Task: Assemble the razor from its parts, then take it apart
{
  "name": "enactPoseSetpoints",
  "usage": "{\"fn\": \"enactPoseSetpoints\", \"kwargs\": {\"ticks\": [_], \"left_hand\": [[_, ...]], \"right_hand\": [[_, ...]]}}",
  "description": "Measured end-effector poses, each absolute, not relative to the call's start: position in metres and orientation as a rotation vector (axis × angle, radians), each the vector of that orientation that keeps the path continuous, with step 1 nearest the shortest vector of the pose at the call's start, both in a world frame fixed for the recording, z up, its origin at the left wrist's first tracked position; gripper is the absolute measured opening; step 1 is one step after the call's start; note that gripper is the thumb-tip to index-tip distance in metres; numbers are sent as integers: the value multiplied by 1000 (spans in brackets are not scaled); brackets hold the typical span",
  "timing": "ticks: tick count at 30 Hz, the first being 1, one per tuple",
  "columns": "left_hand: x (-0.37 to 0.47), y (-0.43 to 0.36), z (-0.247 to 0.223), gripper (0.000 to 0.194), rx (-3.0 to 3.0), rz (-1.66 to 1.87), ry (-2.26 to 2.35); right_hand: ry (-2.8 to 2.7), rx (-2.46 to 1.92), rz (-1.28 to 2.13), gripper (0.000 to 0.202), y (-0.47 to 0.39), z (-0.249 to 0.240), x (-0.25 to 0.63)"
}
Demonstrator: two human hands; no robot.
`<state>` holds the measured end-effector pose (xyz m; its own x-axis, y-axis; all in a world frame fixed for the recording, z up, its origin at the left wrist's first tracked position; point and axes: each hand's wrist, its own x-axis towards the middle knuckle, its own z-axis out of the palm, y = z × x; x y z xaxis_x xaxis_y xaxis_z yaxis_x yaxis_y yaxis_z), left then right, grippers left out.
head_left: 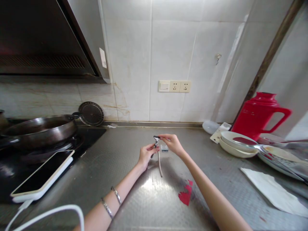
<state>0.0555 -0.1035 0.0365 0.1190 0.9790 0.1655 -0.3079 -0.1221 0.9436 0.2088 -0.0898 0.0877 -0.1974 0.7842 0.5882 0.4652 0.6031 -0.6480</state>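
Observation:
Near the middle of the metal counter, my left hand point(145, 156) is closed around the dark handle of a small razor-like tool point(156, 142), which stands tilted with its head up. The fingertips of my right hand point(171, 143) pinch the right end of the tool's black head. Just below the hands, a thin beige stick or tube point(160, 165) extends down toward me; its upper end is hidden by the fingers. Behind the right hand lies a small clear item point(164, 148) with a dark edge.
At left are a steel pan point(43, 130) on the stove and a phone point(43, 173) with a white cable. Red scraps point(185, 194) lie front centre. Bowls point(237, 149), a red jug point(256, 115) and a white napkin point(274, 192) occupy the right.

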Motion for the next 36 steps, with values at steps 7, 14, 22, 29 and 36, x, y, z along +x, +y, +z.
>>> {"fn": "enactPoseSetpoints", "kwargs": {"ticks": [7, 14, 22, 29, 36], "left_hand": [[56, -103, 35, 37, 1146, 1331, 803], [56, -101, 34, 34, 1147, 1326, 815], [56, -101, 32, 35, 1140, 1302, 812], [56, -102, 34, 36, 1159, 1311, 831], [56, -102, 31, 35, 1191, 1313, 820]], "right_hand": [[-1843, -1002, 404, 23, -90, 88, 208], [-1836, -1003, 408, 23, -91, 87, 207], [-1849, -1017, 368, 23, -92, 88, 207], [-1858, -998, 368, 24, -93, 89, 207], [-1860, -1004, 352, 24, -94, 89, 207]]}}
